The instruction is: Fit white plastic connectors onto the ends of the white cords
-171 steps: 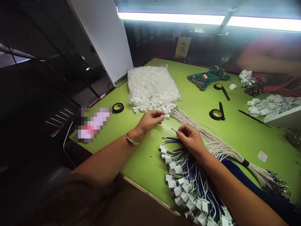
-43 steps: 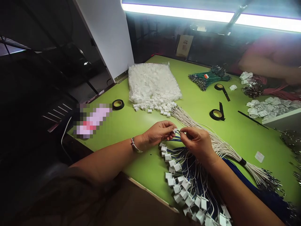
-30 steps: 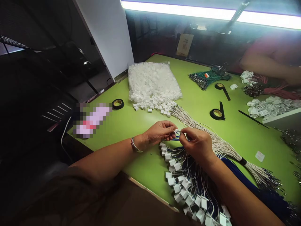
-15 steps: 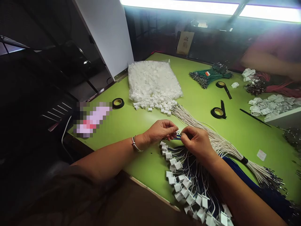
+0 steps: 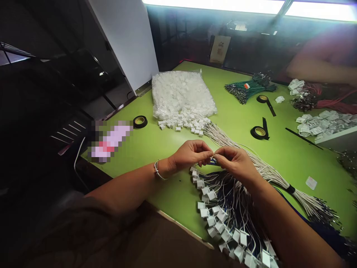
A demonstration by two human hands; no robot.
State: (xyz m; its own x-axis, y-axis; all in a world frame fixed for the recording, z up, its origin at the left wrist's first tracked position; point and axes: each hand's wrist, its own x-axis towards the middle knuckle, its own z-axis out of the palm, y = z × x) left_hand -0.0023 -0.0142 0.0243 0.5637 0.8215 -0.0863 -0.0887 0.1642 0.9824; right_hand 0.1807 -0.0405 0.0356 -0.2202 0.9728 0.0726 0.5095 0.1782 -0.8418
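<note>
Both hands are now meeting at the fingertips, whereas in the earliest frame they were working apart, with the left beside the loose white housings (image 5: 180,122) and the right nearer the edge of the desk (image 5: 161,147). The left hand (image 5: 192,153) is pinching, thumb against forefinger, a small pale piece (image 5: 212,156) that is mostly hiding behind the fingertips; it is presumably one of those housings. The right hand (image 5: 235,160) is also pressing thumb and forefinger together, seemingly on a wire end, though the fingers are covering it. Blue wires (image 5: 213,162) are showing just below the meeting point.

Judging by this pose, the person is seating a wire in the housing. The next move would be calling for a steady left pinch while the right fingers are pushing the wire fully home, then a light tug for checking the hold.

Closer to the person, finished-looking white connectors (image 5: 220,216) are lying in a fanned cluster on their wires, under and beside the right forearm. A bundle of white wires (image 5: 267,172) is running past the right hand's far side.
</note>
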